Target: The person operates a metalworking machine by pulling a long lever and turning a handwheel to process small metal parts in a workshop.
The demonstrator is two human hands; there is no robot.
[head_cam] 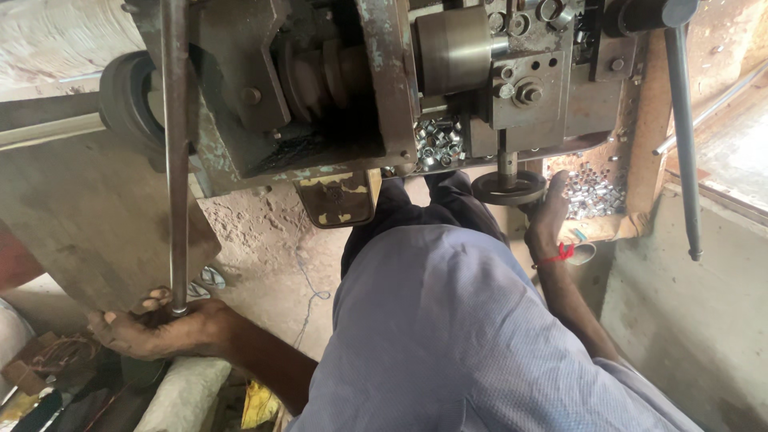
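My left hand grips the lower end of a long steel rod that runs up into the grey machine at the top. My right hand, with a red thread at the wrist, reaches to a small round handwheel under the machine; its fingers rest against the wheel's rim. Beside that hand lies a heap of small shiny metal nuts. More nuts sit in an opening of the machine. My blue shirt and dark trousers fill the lower middle.
A dark lever hangs down at the right. A concrete ledge lies at the lower right. A rubber wheel sits at the machine's left. Scraps and a sack lie by the floor at the lower left. A wire trails over the dusty floor.
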